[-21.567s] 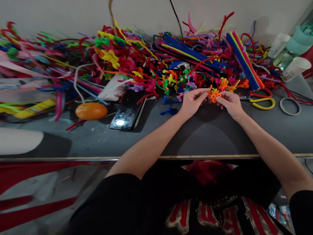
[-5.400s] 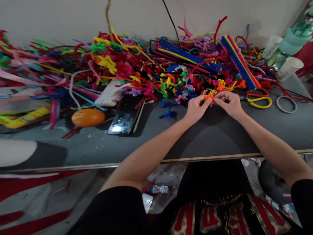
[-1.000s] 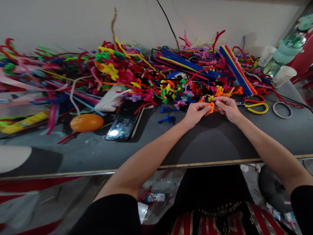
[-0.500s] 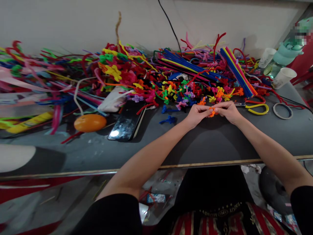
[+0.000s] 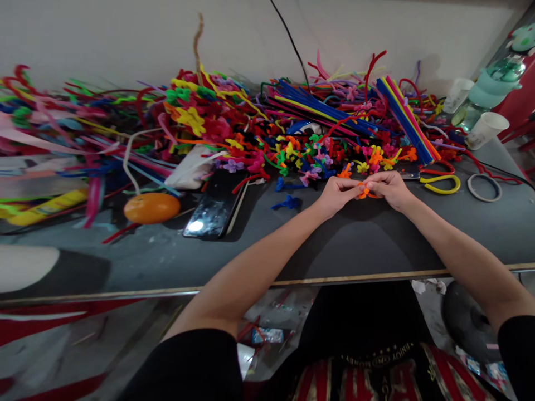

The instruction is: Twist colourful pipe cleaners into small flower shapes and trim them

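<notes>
Between my two hands is a small orange pipe cleaner piece [image 5: 365, 191], bent into loops, partly covered by my fingers. My left hand [image 5: 339, 195] pinches it from the left with thumb and forefinger. From the right, the fingertips of my right hand [image 5: 389, 188] are closed on the same piece. Just behind the hands lies a heap of small bent pipe cleaner flowers [image 5: 317, 159] in many colours. A blue pipe cleaner flower [image 5: 286, 203] lies on the dark table left of my left hand.
Yellow- and red-handled scissors [image 5: 441, 184] and a grey tape ring [image 5: 484, 187] lie to the right. Paper cups [image 5: 488, 130] stand beyond them. A phone [image 5: 213, 206] and an orange oval object [image 5: 152, 209] are at left. Straight pipe cleaner bundles [image 5: 405, 120] lie behind.
My right fingers have shifted slightly on the orange pipe cleaner, and a loop of it now shows below them. My left hand keeps its pinch. The view has moved a little.
</notes>
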